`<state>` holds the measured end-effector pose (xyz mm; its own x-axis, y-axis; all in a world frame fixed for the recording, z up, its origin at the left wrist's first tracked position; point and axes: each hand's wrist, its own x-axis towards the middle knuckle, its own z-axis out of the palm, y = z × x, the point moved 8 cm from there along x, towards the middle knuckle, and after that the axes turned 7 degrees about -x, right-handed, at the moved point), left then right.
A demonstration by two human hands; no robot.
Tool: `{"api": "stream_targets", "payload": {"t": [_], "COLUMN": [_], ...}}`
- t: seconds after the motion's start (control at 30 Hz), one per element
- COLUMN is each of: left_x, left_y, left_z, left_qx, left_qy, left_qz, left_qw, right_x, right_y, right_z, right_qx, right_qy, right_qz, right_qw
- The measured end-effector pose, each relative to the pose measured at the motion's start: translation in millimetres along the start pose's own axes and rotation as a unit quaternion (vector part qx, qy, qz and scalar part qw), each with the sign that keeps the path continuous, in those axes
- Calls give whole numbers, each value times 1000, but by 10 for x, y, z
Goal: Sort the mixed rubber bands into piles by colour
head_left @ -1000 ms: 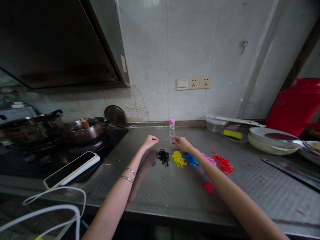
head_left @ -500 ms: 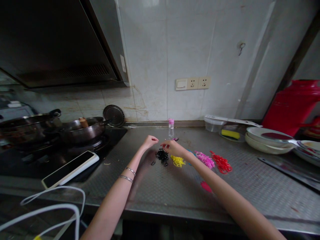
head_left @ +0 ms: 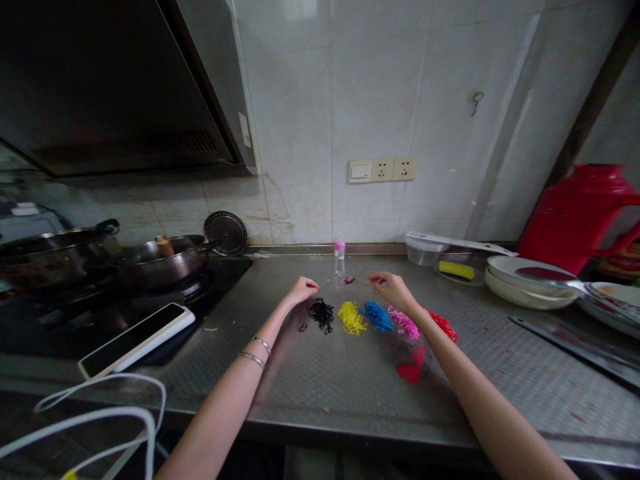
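My left hand [head_left: 302, 291] is pinched closed above the left end of the row of bands; what lies between its fingertips is too small to make out. Off to the right, my right hand [head_left: 393, 291] hovers over the counter, its fingers bent but slightly apart, with nothing visible in them. Small rubber bands lie in piles by colour: black [head_left: 321, 315], yellow [head_left: 352, 318], blue [head_left: 379, 316], pink [head_left: 404, 323] and red [head_left: 444, 327], the last partly behind my right wrist. Behind them, a few dark and pink bands [head_left: 348, 281] sit beside a clear bottle with a pink cap [head_left: 339, 257].
A clear bag with red print [head_left: 411, 370] lies nearer me on the metal counter [head_left: 325, 393]. Pans [head_left: 165, 263] stand on the stove at left, beside a white-cased phone [head_left: 137, 340] and cable. Bowls [head_left: 530, 287], a yellow sponge [head_left: 456, 270] and a red flask [head_left: 575, 220] are at right.
My right hand has moved right, away from my left hand, uncovering the yellow and blue piles. My left hand has stayed nearly in place, still pinched.
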<state>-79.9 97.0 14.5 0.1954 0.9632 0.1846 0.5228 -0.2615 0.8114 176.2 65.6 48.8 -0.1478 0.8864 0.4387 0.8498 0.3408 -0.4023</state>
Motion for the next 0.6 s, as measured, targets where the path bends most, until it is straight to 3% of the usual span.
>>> {"api": "stream_targets", "payload": {"t": [0.23, 0.6], "left_x": [78, 487], "left_y": [57, 426], "left_z": [358, 786], "left_qx": [35, 125], "left_qy": [-34, -7], "left_qz": [23, 94], "left_qw": [999, 988], "right_x": [-55, -133], "right_y": [129, 60], "right_z": [-61, -104], "right_qx": [-61, -124], "right_qy": [6, -10], "right_qz": [18, 18], "right_qw": [998, 992]}}
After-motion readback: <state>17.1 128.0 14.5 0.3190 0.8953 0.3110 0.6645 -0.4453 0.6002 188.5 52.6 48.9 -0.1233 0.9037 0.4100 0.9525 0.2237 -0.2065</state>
